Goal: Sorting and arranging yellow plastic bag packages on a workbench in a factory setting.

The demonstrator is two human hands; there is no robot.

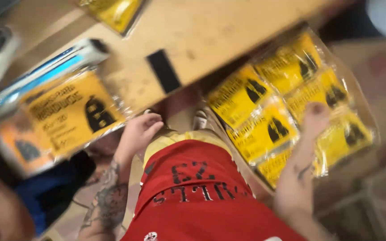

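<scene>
Two hands are working: my right hand [313, 122] presses flat on a clear-wrapped bundle of yellow packets [287, 105] below the bench [202, 31], fingers spread. My left hand [137, 134], half-curled and empty, nears another yellow packet [70, 111]. Gripping it comes next, I judge.

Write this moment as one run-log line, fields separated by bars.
left hand: at edge of yellow packet | right hand: on bundle of yellow packets | wooden table above
</scene>
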